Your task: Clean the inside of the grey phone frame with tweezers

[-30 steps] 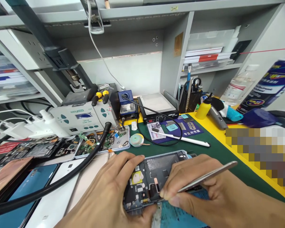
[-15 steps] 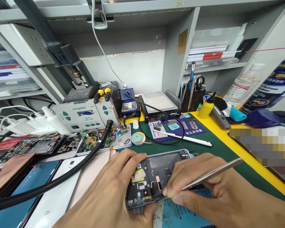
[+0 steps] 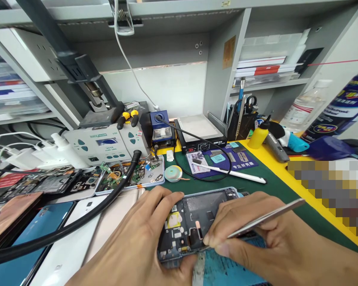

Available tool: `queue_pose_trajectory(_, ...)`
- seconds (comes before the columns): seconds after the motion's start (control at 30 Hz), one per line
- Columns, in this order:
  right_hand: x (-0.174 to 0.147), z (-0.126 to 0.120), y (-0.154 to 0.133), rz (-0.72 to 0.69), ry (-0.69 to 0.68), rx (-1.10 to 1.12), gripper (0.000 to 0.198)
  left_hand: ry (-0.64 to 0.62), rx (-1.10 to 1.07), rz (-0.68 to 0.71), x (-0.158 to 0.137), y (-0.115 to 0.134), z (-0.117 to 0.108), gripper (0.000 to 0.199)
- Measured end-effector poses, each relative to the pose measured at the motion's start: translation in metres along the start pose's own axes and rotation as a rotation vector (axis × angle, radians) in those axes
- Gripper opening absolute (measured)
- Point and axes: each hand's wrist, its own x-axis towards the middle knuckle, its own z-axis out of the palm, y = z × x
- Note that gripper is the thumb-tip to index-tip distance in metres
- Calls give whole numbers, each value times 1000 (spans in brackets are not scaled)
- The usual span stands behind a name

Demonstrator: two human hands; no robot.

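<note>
An opened phone frame (image 3: 193, 218), dark inside with a yellow-edged patch and small connectors, lies tilted above a blue mat (image 3: 226, 266). My left hand (image 3: 146, 230) grips its left end, fingers over the top edge and thumb at the lower edge. Metal tweezers (image 3: 265, 218) are pinched in my right hand (image 3: 247, 230). Their tip is hidden by my fingertips, which rest at the phone's lower edge, right of the middle. My right hand covers the phone's lower right part.
A black hose (image 3: 107, 206) crosses several phones (image 3: 56, 234) at left. Behind stand a rework station (image 3: 104, 143), a tray of circuit boards (image 3: 149, 174), a solder wick spool (image 3: 173, 173) and a heating plate (image 3: 199, 131). A white brush (image 3: 244, 176) lies behind my right hand; a yellow bottle (image 3: 259, 137) stands farther right.
My right fingertips have shifted very slightly at the phone's lower edge. Otherwise both hands, the phone and the tweezers look the same.
</note>
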Motion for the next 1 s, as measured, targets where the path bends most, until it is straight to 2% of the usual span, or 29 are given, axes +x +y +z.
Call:
queue_pose_trajectory(0.47, -8, 3, 10, -103, 84, -91, 11, -20, 12, -33, 4, 6, -1, 78)
queue_pose_trajectory(0.57, -8, 3, 10, -99, 56, -74, 10, -31, 13, -27, 7, 8, -3, 72)
queue_pose_trajectory(0.7, -8, 3, 10, -25, -11, -26, 8, -22, 27, -26, 5, 10, -2, 69)
queue_pose_trajectory(1.0, -2, 2, 4, -33, -28, -24, 11, 5, 46, 12, 1, 3, 4, 80)
